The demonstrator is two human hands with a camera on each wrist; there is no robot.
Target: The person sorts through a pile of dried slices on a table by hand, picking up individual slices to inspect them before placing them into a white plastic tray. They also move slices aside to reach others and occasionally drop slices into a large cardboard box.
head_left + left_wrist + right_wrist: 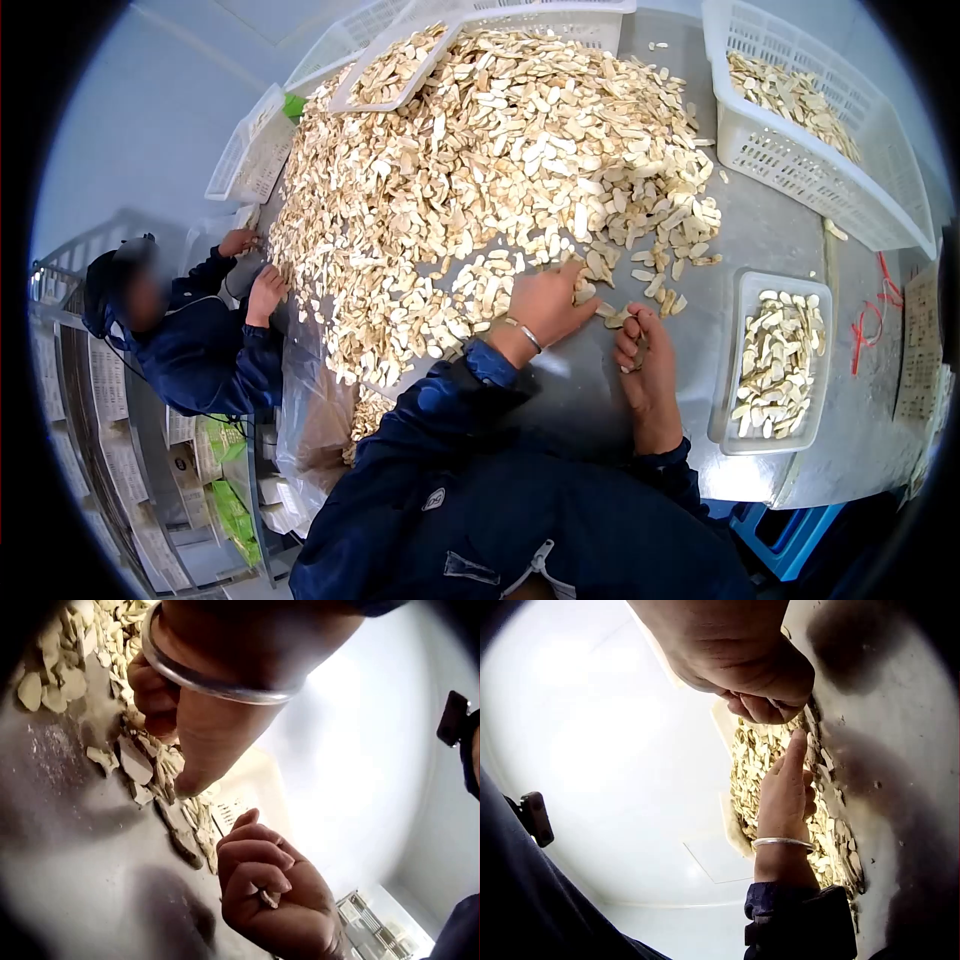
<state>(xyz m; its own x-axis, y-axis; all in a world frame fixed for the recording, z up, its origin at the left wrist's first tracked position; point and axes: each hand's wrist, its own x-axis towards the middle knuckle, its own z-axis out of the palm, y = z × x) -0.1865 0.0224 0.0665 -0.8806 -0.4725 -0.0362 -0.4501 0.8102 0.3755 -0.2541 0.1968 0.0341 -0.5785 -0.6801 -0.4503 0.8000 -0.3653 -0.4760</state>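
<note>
A large heap of pale, brown-edged dried slices (480, 150) spreads over the metal table. At the heap's near edge is my left hand (548, 308), a silver bangle on its wrist. Its thumb and fingers pinch a slice (584, 291) there; in the left wrist view the fingertips are partly hidden. Just to its right, my right hand (652, 375) is curled with the palm side up. A small piece of slice (269, 898) shows in the curled fingers of that right hand (274, 889). Another slice (618, 318) lies between the two hands, at the right fingertips.
A shallow white tray (722, 425) with sorted slices stands at right. Behind it is a tall perforated basket (810, 165), partly filled. More white baskets (250, 150) edge the heap. Red string (868, 335) lies far right. Another person (215, 330) works at the heap's left side.
</note>
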